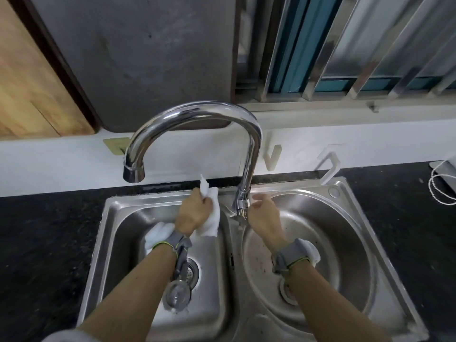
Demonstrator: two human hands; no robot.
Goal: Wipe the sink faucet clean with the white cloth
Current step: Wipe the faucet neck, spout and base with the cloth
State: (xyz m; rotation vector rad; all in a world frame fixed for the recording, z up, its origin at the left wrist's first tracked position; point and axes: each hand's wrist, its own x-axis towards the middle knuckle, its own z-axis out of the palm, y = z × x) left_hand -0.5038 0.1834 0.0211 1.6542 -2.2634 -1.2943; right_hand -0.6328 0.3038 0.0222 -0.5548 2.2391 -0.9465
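Observation:
A chrome gooseneck faucet (197, 112) rises from the divider of a steel double sink (345, 193), its spout ending over the left basin. My left hand (193, 212) grips a crumpled white cloth (211, 213) just left of the faucet's base, not touching it. Beside the right of the faucet base (241, 203) sits my right hand (265, 215), fingers relaxed and reaching toward it; whether they touch it is unclear. Both wrists wear grey straps.
A metal strainer plug (176, 296) lies in the left basin near its drain. The dark speckled counter (42, 243) surrounds the sink. White hooks (272, 157) stick to the white ledge behind. A white cord (441, 186) lies at right. A wooden board (29, 77) leans at back left.

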